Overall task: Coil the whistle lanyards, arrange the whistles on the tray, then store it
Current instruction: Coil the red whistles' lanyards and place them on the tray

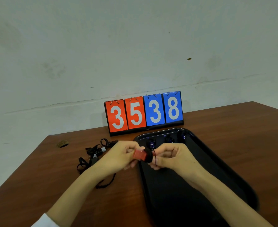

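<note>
While the left grip (118, 156) clasps a whistle (139, 155), the tray (192, 185) holds three whistles (168, 139)

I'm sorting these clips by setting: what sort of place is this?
Likely a plain room used for sports gear, though uncertain: a flip scoreboard stands on a wooden table against a stained wall, whistles sit on a black tray, and the left hand grips a red whistle.

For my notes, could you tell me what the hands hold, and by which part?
Left hand grips the red whistle by its body; right hand pinches its coiled lanyard.
</note>
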Demonstrator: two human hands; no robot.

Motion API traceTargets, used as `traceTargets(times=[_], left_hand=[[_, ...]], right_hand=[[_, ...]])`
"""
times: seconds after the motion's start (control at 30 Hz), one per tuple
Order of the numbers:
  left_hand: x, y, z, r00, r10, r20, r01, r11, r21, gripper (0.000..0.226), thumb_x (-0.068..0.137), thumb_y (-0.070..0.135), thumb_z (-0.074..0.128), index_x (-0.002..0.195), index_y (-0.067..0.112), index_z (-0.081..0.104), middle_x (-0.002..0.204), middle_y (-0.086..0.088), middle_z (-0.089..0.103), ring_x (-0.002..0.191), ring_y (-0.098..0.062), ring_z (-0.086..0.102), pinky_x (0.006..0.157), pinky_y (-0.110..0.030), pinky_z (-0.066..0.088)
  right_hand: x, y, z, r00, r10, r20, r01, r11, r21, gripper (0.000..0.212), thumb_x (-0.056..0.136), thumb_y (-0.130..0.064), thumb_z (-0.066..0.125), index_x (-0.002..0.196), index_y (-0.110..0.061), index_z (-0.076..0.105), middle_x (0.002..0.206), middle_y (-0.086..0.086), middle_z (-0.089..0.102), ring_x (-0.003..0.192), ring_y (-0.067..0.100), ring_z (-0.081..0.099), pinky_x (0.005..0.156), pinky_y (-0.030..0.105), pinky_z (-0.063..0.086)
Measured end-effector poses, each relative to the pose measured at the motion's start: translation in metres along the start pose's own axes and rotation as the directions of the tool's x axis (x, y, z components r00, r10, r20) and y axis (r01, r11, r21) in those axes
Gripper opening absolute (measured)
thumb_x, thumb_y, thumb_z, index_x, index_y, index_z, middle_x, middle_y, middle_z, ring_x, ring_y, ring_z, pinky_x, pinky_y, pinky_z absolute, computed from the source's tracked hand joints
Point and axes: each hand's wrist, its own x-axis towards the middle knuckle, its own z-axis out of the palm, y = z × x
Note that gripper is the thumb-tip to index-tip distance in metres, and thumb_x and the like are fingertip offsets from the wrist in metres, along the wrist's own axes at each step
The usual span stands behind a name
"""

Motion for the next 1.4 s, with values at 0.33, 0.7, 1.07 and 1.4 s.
traceTargets(times=[0.33,0.7,1.07,1.4], left_hand=[[0.002,-0.007,0.035,0.994,-0.098,0.047,0.097,0.995,0.016,0.021,0.1,0.02,0.033,0.09,0.012,0.05,0.044,0.004,0.048,0.037,-0.003,0.042,0.048,-0.017,0.039],[-0.011,0.008,0.025,0.979,0.182,-0.088,-0.123,0.882,0.456,0.021,0.088,0.048,0.05,0.076,0.03,0.051,0.076,0.007,0.061,0.072,-0.005,0.056,0.072,-0.029,0.051],[-0.002,-0.001,-0.004,0.984,0.102,-0.148,-0.072,0.977,0.201,0.025,0.076,0.046,0.066,0.066,0.024,0.061,0.059,0.009,0.058,0.06,0.002,0.056,0.063,-0.015,0.041],[0.003,-0.017,0.023,0.997,-0.082,0.001,0.081,0.988,0.132,0.032,0.092,0.014,0.053,0.062,0.022,0.057,0.061,0.006,0.055,0.057,-0.008,0.049,0.057,-0.015,0.04]], right_hand=[[0.001,0.006,0.004,0.933,0.026,-0.359,0.024,0.991,0.134,0.016,0.081,0.0,0.061,0.088,-0.011,0.069,0.081,0.005,0.074,0.076,0.014,0.071,0.065,0.019,0.055],[-0.001,0.019,0.006,0.907,-0.186,-0.378,-0.075,0.813,-0.578,0.017,0.079,-0.018,0.071,0.089,-0.031,0.067,0.083,-0.017,0.067,0.083,-0.004,0.062,0.082,0.016,0.049],[-0.001,0.014,0.012,1.0,-0.02,0.021,0.027,0.895,-0.445,0.016,0.075,-0.015,0.074,0.077,-0.031,0.069,0.083,-0.002,0.071,0.079,0.008,0.066,0.08,0.026,0.055],[0.002,0.011,0.007,0.999,-0.018,-0.027,0.015,0.996,-0.093,0.013,0.078,0.001,0.067,0.089,-0.005,0.07,0.078,0.002,0.073,0.073,0.012,0.069,0.066,0.02,0.054]])
